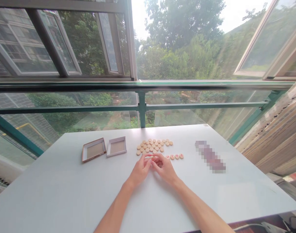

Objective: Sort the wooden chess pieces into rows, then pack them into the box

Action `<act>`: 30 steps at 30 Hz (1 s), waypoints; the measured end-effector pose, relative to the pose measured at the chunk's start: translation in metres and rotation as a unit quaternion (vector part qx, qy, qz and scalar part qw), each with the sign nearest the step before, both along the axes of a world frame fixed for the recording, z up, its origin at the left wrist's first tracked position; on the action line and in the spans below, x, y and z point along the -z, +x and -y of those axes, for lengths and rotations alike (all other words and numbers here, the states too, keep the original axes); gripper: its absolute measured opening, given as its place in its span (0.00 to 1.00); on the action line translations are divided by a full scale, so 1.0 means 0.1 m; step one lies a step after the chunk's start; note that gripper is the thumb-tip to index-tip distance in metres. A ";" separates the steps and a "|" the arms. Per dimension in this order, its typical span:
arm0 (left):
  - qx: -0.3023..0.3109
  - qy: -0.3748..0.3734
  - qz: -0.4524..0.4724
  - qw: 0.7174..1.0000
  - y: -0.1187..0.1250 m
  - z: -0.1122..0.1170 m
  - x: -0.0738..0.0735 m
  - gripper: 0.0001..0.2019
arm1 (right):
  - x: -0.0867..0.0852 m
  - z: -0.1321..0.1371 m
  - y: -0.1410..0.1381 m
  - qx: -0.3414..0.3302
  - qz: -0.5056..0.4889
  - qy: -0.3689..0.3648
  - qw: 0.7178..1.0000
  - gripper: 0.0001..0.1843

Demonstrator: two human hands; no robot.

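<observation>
At the middle of the white table, my left hand (140,169) and my right hand (165,168) meet with bent fingers. Between their fingertips is a round wooden xiangqi piece (153,159) with a red marking, partly covered by the fingers. Just to the right of my right hand, a short row of xiangqi pieces (177,156) lies with red characters facing up. Beyond my hands, a cluster of plain-topped xiangqi pieces (151,145) spreads over the table, showing no characters. Some pieces may be hidden behind my fingers.
On the left lie two shallow open box halves, a brown-edged one (94,150) and a pale one (116,147). A pixelated long object (210,156) rests at the right. The white table (72,194) reaches a green railing (142,110) by the windows.
</observation>
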State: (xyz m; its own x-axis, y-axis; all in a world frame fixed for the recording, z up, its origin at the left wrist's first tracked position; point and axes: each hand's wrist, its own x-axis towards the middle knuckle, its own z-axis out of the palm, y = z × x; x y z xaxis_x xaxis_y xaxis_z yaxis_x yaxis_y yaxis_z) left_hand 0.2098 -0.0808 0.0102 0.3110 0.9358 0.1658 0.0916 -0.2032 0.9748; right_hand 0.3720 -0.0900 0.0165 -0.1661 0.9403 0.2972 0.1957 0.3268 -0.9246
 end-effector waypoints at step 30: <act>-0.035 -0.011 0.008 0.999 0.02 -0.01 -0.06 0.16 | 0.01 -0.07 0.04 0.013 -0.023 -0.045 0.999 0.19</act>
